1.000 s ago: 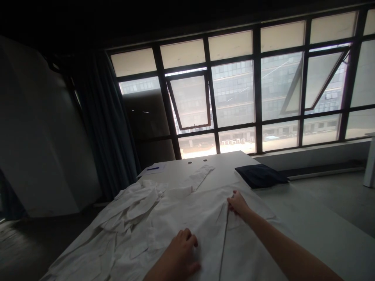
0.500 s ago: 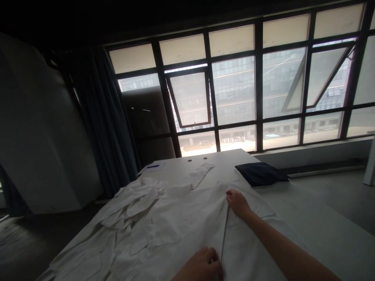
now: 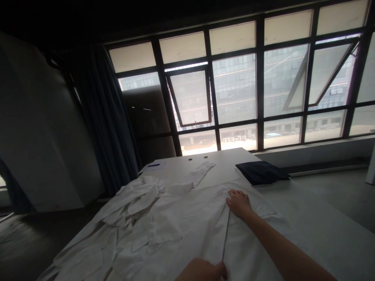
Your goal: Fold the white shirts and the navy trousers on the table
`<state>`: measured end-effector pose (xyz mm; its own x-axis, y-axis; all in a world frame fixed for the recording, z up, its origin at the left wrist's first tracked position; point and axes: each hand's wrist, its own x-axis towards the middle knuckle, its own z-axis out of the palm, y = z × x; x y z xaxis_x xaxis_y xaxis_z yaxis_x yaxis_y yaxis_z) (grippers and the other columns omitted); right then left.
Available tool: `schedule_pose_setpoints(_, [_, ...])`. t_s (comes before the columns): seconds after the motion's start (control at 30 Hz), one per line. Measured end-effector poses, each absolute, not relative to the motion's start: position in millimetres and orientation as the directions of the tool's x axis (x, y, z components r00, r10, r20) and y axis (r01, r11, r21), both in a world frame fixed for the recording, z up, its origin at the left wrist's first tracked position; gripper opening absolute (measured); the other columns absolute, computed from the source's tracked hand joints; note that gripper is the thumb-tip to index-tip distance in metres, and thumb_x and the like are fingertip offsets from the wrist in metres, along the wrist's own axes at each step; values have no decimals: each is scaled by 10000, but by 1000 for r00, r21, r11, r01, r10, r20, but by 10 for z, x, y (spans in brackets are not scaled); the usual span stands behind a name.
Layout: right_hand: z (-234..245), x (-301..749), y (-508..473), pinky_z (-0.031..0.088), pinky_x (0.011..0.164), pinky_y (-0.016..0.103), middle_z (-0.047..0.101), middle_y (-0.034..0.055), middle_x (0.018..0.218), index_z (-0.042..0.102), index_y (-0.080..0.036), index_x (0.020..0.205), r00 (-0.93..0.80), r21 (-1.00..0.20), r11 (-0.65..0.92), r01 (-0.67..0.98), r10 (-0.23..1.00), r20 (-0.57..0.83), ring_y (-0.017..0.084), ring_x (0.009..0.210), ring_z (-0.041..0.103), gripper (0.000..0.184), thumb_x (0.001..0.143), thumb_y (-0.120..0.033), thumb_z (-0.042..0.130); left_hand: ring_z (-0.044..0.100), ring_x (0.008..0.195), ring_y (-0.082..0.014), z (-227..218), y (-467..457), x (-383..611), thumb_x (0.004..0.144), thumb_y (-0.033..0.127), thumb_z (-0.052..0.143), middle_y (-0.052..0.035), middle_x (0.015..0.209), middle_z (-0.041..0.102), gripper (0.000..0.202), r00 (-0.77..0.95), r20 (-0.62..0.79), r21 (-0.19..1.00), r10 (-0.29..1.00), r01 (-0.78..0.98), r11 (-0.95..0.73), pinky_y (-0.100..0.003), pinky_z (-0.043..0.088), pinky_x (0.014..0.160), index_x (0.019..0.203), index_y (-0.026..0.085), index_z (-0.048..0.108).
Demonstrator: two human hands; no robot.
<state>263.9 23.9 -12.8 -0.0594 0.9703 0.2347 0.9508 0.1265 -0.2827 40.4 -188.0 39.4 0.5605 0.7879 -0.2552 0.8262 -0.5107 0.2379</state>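
Head camera looks down on a crumpled white garment (image 3: 175,230) spread over a long white table (image 3: 225,160), its front opening running toward the person. The right hand (image 3: 238,203) lies on the cloth, fingers (image 3: 234,197) released and gripping nothing; the left hand (image 3: 202,271), cut off by the frame's lower edge, sits curled beside the opening, and whether it grasps cloth cannot be told.

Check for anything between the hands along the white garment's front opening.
Nothing visible stands in the way: the left hand sits at the lower end of the front opening of the white garment, the right hand at its upper end, and only the garment's own cloth lies between them.
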Motion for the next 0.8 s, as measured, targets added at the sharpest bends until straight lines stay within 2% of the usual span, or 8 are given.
schedule_pose_setpoints(0.1, [-72, 2613, 180, 223, 1098, 555, 340, 166, 1597, 541, -222, 1423, -18, -261, 86, 962, 967, 254, 400, 1429, 300, 562, 911, -443, 478, 682, 1010, -226, 308, -1776, 339, 910, 379, 637, -21, 1099, 722, 329, 592, -90, 226, 801, 795, -563, -305, 517, 890, 1234, 331, 610])
schedule_pose_setpoints(0.2, [0, 2508, 55, 94, 1169, 516, 211, 127, 1657, 453, -230, 1490, -177, -217, 250, 944, 934, 309, 338, 1508, 143, 594, 925, -411, 457, 505, 1314, -284, 191, -1690, 221, 899, 471, 656, -66, 1458, 534, 539, 603, 66, 156, 795, 781, -605, -413, 383, 1120, 1391, 317, 499])
schedule_pose_setpoints(0.3, [3, 2361, -104, 37, 1190, 508, 222, 110, 1658, 400, -237, 1524, -437, -241, 478, 844, 875, 207, 310, 1521, 124, 643, 954, -533, 381, 292, 1471, -361, 6, -1627, 94, 918, 649, 562, -109, 1635, 271, 791, 639, 56, 85, 767, 762, -642, -528, 286, 1181, 1566, 309, 262])
schedule_pose_setpoints(0.37, [-32, 2290, -177, -4, 1185, 553, 198, 113, 1663, 341, -235, 1556, -506, -290, 508, 811, 858, 91, 342, 1523, 101, 762, 935, -676, 319, 262, 1480, -389, -128, -1603, 34, 922, 705, 505, -124, 1643, 215, 848, 649, 36, 43, 760, 759, -650, -571, 288, 1168, 1596, 315, 167])
schedule_pose_setpoints(0.5, [-91, 2257, -163, -43, 1184, 559, 118, 105, 1676, 228, -227, 1594, -499, -310, 467, 828, 866, -27, 357, 1529, 36, 904, 887, -789, 261, 311, 1456, -407, -299, -1621, -45, 943, 679, 493, -118, 1622, 248, 816, 654, 62, -34, 754, 757, -653, -571, 336, 1137, 1595, 358, 122])
schedule_pose_setpoints(0.63, [-120, 2219, -57, -5, 1184, 564, 132, 115, 1674, 231, -205, 1593, -450, -257, 425, 868, 892, -43, 361, 1525, 67, 791, 948, -663, 243, 455, 1390, -330, -326, -1746, -212, 1013, 544, 464, -75, 1556, 406, 649, 693, 141, -126, 707, 721, -682, -460, 391, 1117, 1574, 426, 161])
schedule_pose_setpoints(0.73, [-151, 2119, -21, 5, 1160, 622, 157, 149, 1665, 256, -179, 1586, -411, -236, 392, 889, 911, -36, 412, 1508, 101, 733, 958, -556, 291, 507, 1354, -285, -334, -1917, -480, 1007, 554, 470, -40, 1525, 460, 654, 698, 185, -169, 692, 716, -677, -384, 417, 1099, 1569, 443, 154])
schedule_pose_setpoints(0.8, [-178, 2043, -22, -15, 1135, 668, 154, 176, 1661, 257, -159, 1584, -375, -226, 361, 905, 927, -22, 451, 1496, 91, 748, 950, -552, 308, 522, 1342, -259, -368, -2057, -733, 1003, 563, 476, -6, 1516, 475, 650, 673, 196, -179, 713, 739, -649, -345, 429, 1086, 1560, 462, 157])
